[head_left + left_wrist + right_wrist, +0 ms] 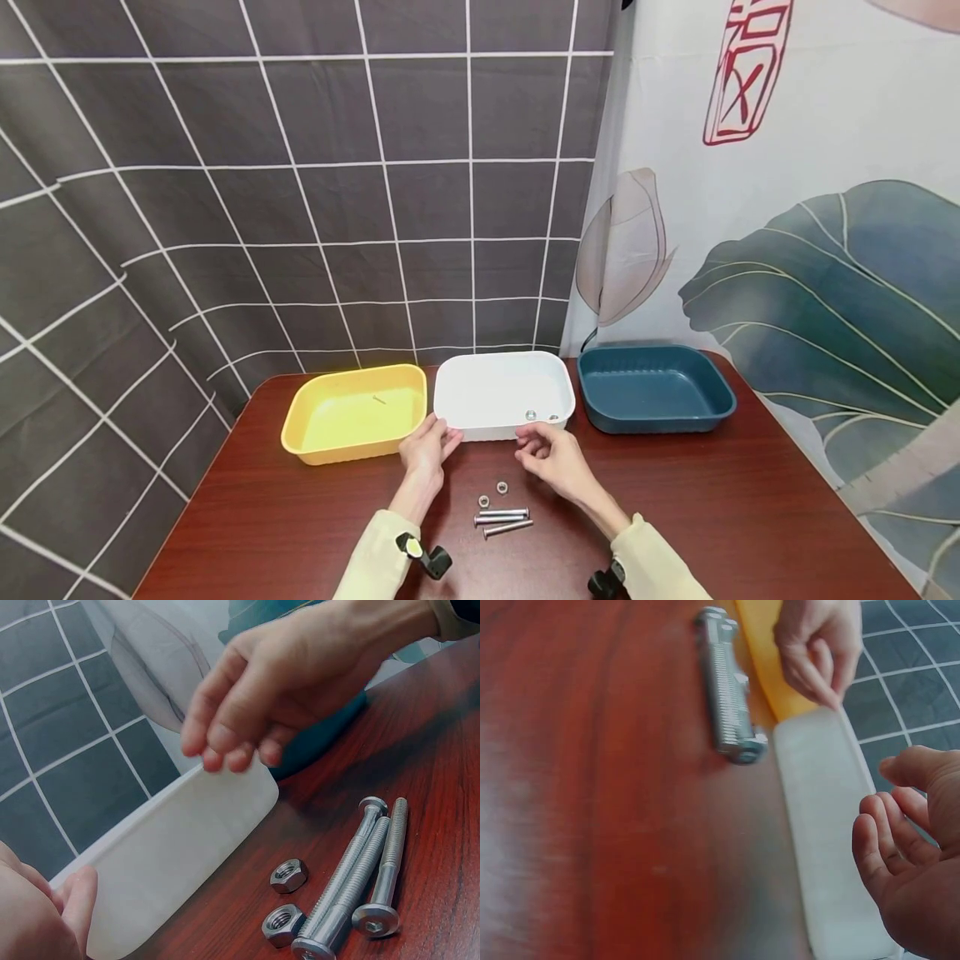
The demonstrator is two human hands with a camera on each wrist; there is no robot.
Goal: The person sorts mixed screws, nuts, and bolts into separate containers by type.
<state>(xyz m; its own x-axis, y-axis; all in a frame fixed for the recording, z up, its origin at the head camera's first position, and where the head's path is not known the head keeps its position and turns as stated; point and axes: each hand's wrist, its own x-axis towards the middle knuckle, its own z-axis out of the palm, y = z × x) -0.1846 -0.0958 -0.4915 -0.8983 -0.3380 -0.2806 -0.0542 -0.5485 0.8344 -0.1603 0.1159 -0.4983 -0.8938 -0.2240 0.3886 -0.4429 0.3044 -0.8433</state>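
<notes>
My left hand [424, 454] holds the front left corner of a white plastic tray [495, 434], its thumb outside the wall. Over the tray's front right edge is my right hand [553, 458], with fingers loosely bent and nothing visible in them. Two nuts lie inside the tray, one nut [531, 415] near the front wall and another nut [553, 418] to its right. On the table between the hands are a hex nut [289, 876], a second hex nut [283, 925] and three bolts [387, 870] lying side by side. The right wrist view is blurred.
Left of the white tray stands a yellow tray [310, 452] with a small thin piece [379, 399] in it. A dark blue tray [656, 423] is on the right. All stand on a reddish-brown table [300, 525] before a grey checked curtain [420, 200].
</notes>
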